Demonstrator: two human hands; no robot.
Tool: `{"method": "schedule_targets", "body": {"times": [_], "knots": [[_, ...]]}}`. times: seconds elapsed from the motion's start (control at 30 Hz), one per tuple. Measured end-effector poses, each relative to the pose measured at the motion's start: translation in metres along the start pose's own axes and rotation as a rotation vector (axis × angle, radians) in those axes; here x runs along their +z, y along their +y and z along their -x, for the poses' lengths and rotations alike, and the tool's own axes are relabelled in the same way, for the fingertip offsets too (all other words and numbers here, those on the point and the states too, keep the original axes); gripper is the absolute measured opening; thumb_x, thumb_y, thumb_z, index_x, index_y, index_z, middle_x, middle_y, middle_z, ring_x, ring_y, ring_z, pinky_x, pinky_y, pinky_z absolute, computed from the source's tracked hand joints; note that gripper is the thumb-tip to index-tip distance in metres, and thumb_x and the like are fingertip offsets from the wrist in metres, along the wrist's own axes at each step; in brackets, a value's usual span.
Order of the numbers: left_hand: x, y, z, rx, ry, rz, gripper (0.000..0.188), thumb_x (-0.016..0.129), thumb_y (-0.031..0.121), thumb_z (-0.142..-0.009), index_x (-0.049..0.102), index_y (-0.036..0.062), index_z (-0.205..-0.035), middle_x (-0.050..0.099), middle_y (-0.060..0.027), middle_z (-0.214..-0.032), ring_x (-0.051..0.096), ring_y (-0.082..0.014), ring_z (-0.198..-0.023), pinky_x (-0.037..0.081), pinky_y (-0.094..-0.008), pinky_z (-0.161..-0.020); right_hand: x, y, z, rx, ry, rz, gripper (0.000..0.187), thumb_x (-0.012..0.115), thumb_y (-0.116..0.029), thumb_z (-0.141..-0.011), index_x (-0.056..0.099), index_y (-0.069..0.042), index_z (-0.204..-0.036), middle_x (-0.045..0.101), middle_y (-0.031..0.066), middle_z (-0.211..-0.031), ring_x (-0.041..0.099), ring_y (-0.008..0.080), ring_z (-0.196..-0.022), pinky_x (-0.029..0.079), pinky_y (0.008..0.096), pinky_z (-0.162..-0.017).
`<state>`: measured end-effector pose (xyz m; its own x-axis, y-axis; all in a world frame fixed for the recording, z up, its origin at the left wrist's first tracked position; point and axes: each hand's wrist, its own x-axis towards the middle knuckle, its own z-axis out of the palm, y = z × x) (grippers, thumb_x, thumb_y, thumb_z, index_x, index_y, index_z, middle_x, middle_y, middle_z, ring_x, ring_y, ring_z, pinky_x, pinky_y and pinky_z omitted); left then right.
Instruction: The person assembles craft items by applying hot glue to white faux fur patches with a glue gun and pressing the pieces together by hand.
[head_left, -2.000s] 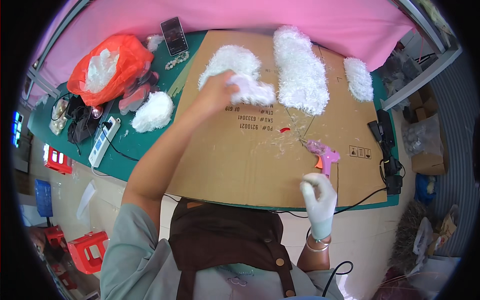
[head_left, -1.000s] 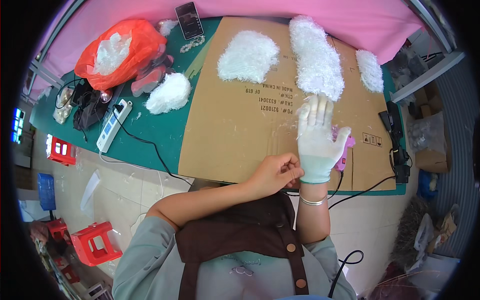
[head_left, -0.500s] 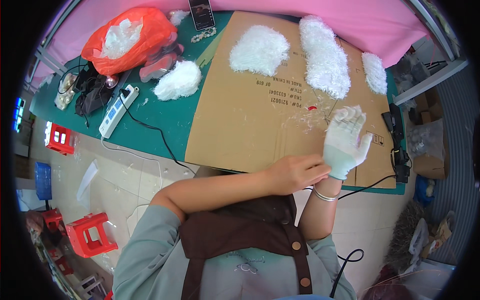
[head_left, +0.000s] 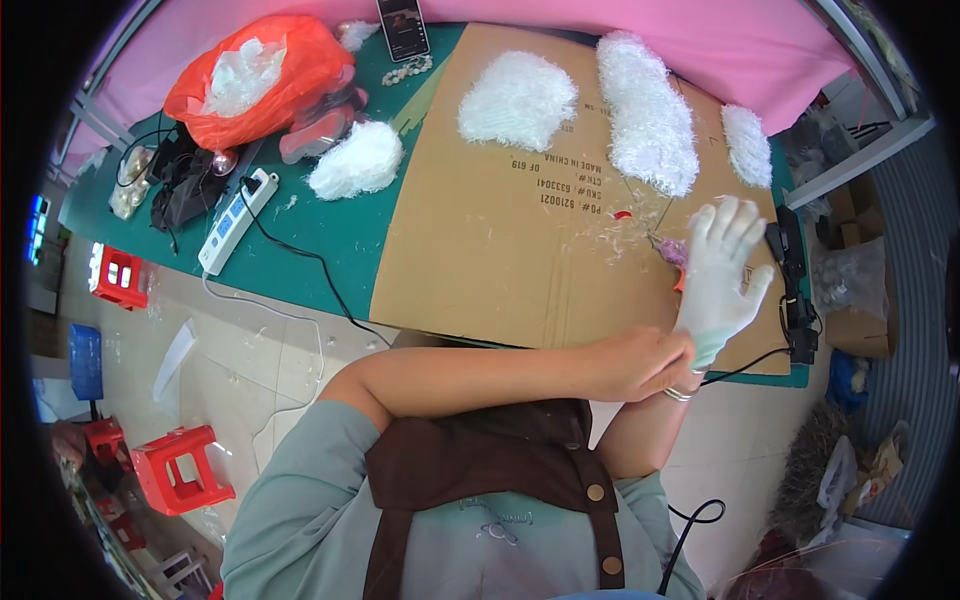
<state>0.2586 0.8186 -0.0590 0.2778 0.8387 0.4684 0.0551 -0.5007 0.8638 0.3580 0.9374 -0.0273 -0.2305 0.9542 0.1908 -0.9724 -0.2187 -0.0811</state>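
Note:
My right hand [head_left: 722, 270] wears a thin white glove with a pale green cuff. It is held up over the right part of the cardboard sheet [head_left: 480, 260], fingers stretched and slightly apart, thumb out to the right. My bare left hand [head_left: 650, 365] reaches across my body and pinches the glove's cuff at the right wrist, just above a silver bangle [head_left: 680, 394]. Beside the glove lies a tool with a purple and orange handle [head_left: 674, 252], partly hidden by the gloved hand. Shaggy white pieces [head_left: 518, 100] lie farther back on the cardboard.
A red plastic bag [head_left: 190, 110] with white material stands at the back left, near a white fluffy bundle [head_left: 358, 162]. A power strip [head_left: 238, 222] trails cords over the green table edge. A phone [head_left: 403, 28] leans at the back. Red stools [head_left: 183, 470] stand on the floor.
Both hands have moved to the right together, my left still at the glove cuff. The fingers of my gloved hand have straightened, and the purple and orange tool has come into view.

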Motion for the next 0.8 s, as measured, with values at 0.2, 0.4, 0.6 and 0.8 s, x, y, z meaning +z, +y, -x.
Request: {"method": "schedule_targets", "body": {"times": [0.2, 0.4, 0.6, 0.8], "knots": [[0.006, 0.002, 0.02, 0.159, -0.148, -0.043, 0.021, 0.065, 0.023, -0.098, 0.052, 0.0073, -0.099, 0.063, -0.0102, -0.084, 0.063, -0.0362, -0.08, 0.049, -0.0482, -0.077, 0.0, -0.008, 0.005, -0.359, -0.26, 0.638, 0.049, 0.046, -0.033, -0.104, 0.054, 0.002, -0.137, 0.055, 0.023, -0.145, 0.048, 0.042, -0.137, 0.033, 0.0555, -0.118], [-0.056, -0.052, -0.023, -0.043, 0.047, -0.604, 0.016, 0.066, 0.008, -0.088, 0.067, 0.0037, -0.104, 0.065, -0.0161, -0.091, 0.064, -0.0381, -0.092, 0.05, -0.0489, -0.086, -0.001, -0.024, 0.008, -0.523, 0.246, 1.464, 0.034, 0.057, -0.019, -0.1, 0.067, 0.007, -0.119, 0.071, 0.0156, -0.114, 0.069, 0.0246, -0.1, 0.054, 0.0361, -0.09], [-0.15, -0.112, -0.064, -0.124, 0.016, -0.67, 0.018, 0.069, 0.014, -0.09, 0.075, 0.0058, -0.105, 0.07, -0.0123, -0.101, 0.068, -0.0323, -0.093, 0.054, -0.0426, -0.082, -0.057, -0.084, 0.033, -0.207, 0.369, 2.138, 0.03, 0.063, -0.022, -0.097, 0.072, 0.002, -0.113, 0.073, 0.0119, -0.11, 0.067, 0.0224, -0.097, 0.051, 0.0324, -0.09], [-0.152, -0.12, -0.082, -0.079, -0.201, -0.736, 0.02, 0.07, 0.017, -0.09, 0.075, 0.0076, -0.106, 0.071, -0.0088, -0.1, 0.068, -0.0307, -0.092, 0.054, -0.0411, -0.081, -0.062, -0.081, 0.044, -0.265, 0.237, 2.152, 0.024, 0.062, -0.019, -0.098, 0.073, 0.0, -0.108, 0.073, 0.0107, -0.103, 0.064, 0.0219, -0.096, 0.051, 0.0332, -0.088]]}}
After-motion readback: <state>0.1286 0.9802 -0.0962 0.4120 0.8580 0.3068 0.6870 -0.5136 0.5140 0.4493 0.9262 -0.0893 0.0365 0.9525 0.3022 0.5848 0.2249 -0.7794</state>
